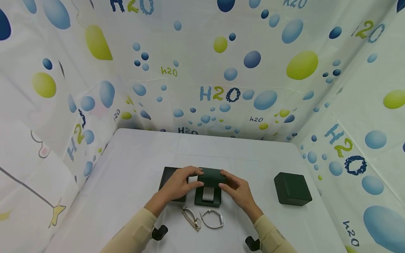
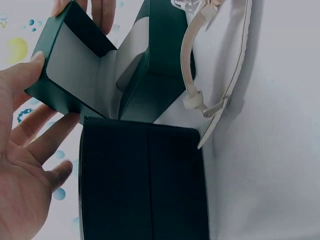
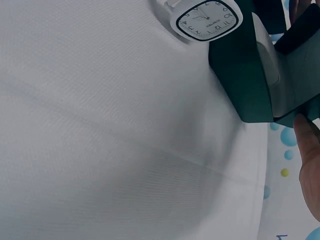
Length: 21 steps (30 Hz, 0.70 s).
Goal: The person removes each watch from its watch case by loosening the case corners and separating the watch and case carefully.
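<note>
A green watch box stands with its hinged lid [image 1: 212,176] raised, and a pale cushion [image 1: 208,194] sits inside it. My left hand [image 1: 178,184] grips the left side of this lid between thumb and fingers. On the lid's right side, my right hand [image 1: 239,192] pinches the edge; the right wrist view shows only part of that hand. In front of the box lie two watches: one with a slim pale strap [image 2: 188,60] and a white watch [image 3: 207,21] with a rounded-square dial, its band curled in a loop.
A dark closed box [image 1: 167,175] stands just left of the open one, partly behind my left hand. Farther right on the white tabletop [image 1: 139,151] sits another closed green box [image 1: 292,189]. Patterned curtains [image 1: 196,45] enclose the table at the back and sides.
</note>
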Motion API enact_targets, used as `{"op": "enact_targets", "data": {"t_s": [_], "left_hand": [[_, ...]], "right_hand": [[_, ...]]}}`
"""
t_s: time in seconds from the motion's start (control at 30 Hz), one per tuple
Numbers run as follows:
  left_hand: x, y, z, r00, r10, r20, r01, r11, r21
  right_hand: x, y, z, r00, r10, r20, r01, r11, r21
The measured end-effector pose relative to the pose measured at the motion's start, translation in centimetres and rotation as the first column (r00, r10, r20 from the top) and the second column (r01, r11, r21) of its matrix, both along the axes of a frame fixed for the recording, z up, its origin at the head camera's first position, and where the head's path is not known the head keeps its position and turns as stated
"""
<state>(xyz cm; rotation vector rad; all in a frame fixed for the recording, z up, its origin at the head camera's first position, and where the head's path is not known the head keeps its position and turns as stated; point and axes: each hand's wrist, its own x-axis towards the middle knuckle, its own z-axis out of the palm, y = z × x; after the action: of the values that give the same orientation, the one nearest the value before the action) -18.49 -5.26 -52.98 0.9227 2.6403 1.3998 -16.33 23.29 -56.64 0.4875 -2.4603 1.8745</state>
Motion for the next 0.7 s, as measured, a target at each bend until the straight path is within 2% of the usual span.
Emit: {"op": "enact_targets", "data": {"t_s": [0.2, 0.47, 0.7], "left_hand": [[0.4, 0.2, 0.0, 1.0, 0.003, -0.027, -0.003, 1.0, -0.001], [1.7, 0.8, -0.4, 0.997, 0.047, -0.067, -0.05, 0.998, -0.045], [2.4, 1.2, -0.9, 0.995, 0.064, -0.078, -0.066, 0.997, -0.03]], "right_hand": [[0.3, 0.2, -0.4, 0.999, 0.013, -0.035, -0.013, 1.0, 0.0], [1.1, 0.6, -0.9, 0.998, 0.02, -0.064, -0.019, 1.0, 0.021], [1.6, 0.8, -1.6, 0.994, 0.028, -0.101, -0.03, 0.999, -0.013]]}}
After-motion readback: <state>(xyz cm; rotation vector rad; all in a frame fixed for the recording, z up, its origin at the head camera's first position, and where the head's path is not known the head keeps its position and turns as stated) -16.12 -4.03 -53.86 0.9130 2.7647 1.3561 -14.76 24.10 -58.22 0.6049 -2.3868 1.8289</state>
